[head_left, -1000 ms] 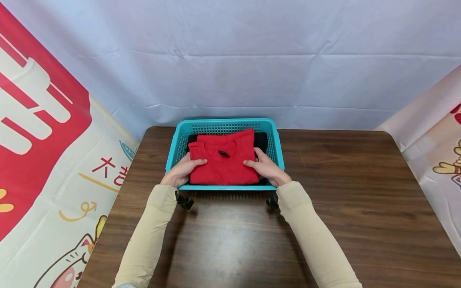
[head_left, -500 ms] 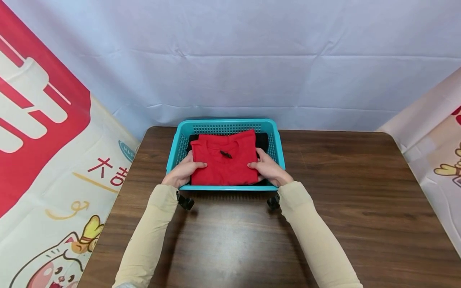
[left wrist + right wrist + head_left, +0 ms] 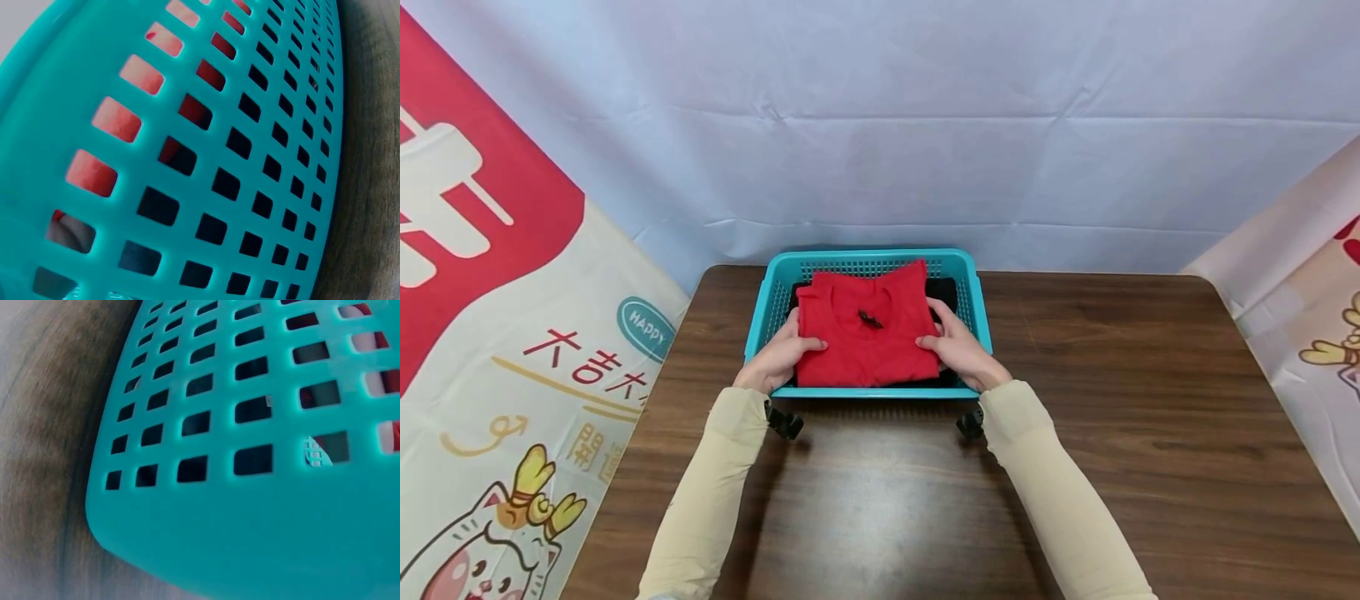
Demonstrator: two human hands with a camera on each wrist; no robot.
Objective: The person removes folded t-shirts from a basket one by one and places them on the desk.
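A folded red shirt [image 3: 865, 350] with a dark label at its collar lies in a teal plastic basket [image 3: 872, 392]. Black cloth [image 3: 943, 290] shows beneath and behind it. At the shirt's left edge my left hand [image 3: 778, 357] grips the fabric, thumb on top, fingers hidden under it. Opposite, my right hand [image 3: 961, 350] holds the right edge the same way. In the left wrist view the basket wall [image 3: 56, 112] blocks most of the hand; red cloth shows through the holes. The right wrist view also faces the basket wall [image 3: 250, 525], with bits of red and fingers behind it.
The basket stands at the back of a brown wooden table [image 3: 1112, 417], close to a pale hanging cloth [image 3: 880, 167]. A printed banner [image 3: 535, 333] hangs on the left and another printed cloth [image 3: 1322, 317] on the right.
The red shirt's far edge has risen slightly and shifted a little at the back. Both hands keep their hold on its sides, nearly in place. The left banner has shifted leftward and up.
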